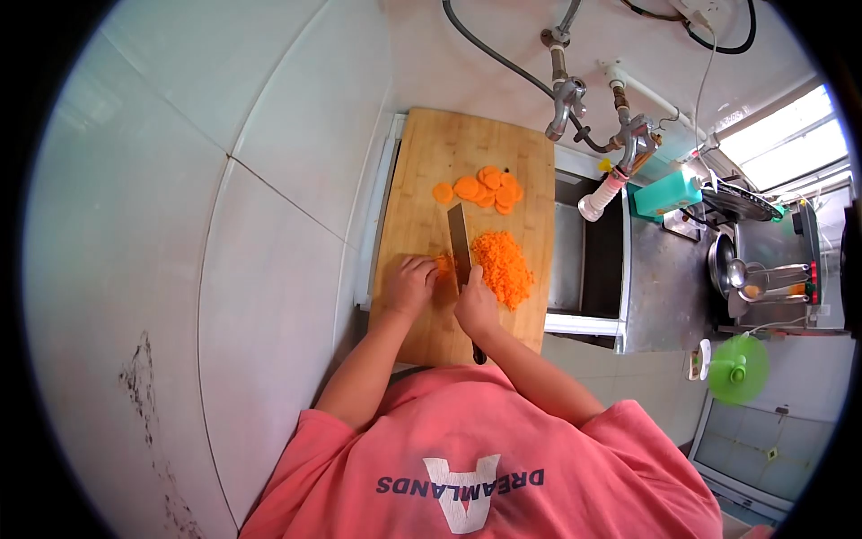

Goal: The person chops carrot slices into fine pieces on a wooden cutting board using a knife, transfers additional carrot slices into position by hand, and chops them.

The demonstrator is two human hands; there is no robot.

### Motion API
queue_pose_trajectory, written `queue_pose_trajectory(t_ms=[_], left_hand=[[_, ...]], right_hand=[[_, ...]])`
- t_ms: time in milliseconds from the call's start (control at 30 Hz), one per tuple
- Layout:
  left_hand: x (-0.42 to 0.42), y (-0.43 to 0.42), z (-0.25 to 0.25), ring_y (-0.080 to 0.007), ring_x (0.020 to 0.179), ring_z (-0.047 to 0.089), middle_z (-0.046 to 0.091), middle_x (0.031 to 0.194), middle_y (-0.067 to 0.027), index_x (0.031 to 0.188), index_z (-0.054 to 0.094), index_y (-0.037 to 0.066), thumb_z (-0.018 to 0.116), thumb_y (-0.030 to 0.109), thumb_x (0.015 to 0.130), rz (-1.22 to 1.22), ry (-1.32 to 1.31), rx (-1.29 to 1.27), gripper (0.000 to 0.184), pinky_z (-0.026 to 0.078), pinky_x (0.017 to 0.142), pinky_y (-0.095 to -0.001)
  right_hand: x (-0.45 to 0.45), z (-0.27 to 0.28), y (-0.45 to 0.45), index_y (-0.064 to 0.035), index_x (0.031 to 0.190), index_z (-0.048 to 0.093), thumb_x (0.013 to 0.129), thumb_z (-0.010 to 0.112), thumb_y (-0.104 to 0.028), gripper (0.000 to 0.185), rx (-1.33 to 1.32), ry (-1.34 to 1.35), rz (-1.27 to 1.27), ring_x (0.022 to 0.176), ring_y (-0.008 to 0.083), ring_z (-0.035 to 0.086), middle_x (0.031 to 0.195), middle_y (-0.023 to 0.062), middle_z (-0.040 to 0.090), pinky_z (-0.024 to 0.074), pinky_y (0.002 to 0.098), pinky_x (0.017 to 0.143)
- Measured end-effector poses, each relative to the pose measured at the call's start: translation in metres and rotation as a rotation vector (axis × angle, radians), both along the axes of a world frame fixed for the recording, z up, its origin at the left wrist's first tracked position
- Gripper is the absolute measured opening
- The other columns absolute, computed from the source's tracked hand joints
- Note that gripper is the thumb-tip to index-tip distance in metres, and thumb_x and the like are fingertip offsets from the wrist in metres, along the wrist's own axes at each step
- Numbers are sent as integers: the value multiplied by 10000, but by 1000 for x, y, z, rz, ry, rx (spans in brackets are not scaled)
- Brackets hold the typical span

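My right hand [477, 307] is wrapped round a kitchen knife [459, 235] with a broad blade, its dark handle end pointing back toward my body. The blade stands over the wooden cutting board [431, 153], just right of some carrot strips [444, 263]. My left hand [410, 285] presses on these strips with curled fingertips, which partly hide them. Right of the blade lies a heap of finely chopped carrot [505, 271]. Farther up the board are several round carrot slices [489, 187], some overlapping, with one slice [443, 192] apart at the left.
A tiled wall [278, 180] rises close on my left. The board lies partly across a sink [567, 256]. Above the sink hang metal taps [566, 103] and a pink-and-white faucet extension [600, 198]. On the right counter stand a teal box [669, 193], a pan [721, 260] and ladles [763, 280].
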State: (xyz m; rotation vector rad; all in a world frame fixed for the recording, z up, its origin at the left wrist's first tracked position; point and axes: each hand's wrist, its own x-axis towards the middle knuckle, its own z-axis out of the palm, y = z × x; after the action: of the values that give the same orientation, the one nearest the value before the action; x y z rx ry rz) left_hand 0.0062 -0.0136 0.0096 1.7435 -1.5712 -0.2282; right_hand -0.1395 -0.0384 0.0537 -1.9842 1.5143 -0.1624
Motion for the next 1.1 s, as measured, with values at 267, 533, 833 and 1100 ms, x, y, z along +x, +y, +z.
queue_pose_trajectory(t_ms=[267,533,833,1100], left_hand=[[-2,7,-1,-288,894,579,631,917,-95,856,643,38,688,54,694,41,-3,-31,169,484,785,-373],[-10,9,4,-244,852,532,562,875,-59,799,614,92,699,138,668,30,-285,-28,163,417,726,-373],[-17,8,-16,-234,793,544,556,761,-56,771,623,99,649,128,705,-52,-362,-28,77,411,712,-358],[-14,13,-12,-248,816,547,564,804,-65,798,590,87,630,114,739,-3,-262,36,77,413,733,-377]], right_hand=[[2,13,6,-21,1033,352,743,562,-40,358,-42,-15,41,761,436,603,860,269,600,485,504,618],[5,15,3,-26,1006,360,761,564,-36,319,-39,-2,43,768,442,601,873,267,594,487,507,627],[1,20,2,-20,988,366,760,560,-27,300,-46,-18,18,786,436,600,879,264,595,487,499,639],[-1,20,6,-15,992,357,777,532,-23,277,-16,13,30,777,453,589,865,273,594,469,516,644]])
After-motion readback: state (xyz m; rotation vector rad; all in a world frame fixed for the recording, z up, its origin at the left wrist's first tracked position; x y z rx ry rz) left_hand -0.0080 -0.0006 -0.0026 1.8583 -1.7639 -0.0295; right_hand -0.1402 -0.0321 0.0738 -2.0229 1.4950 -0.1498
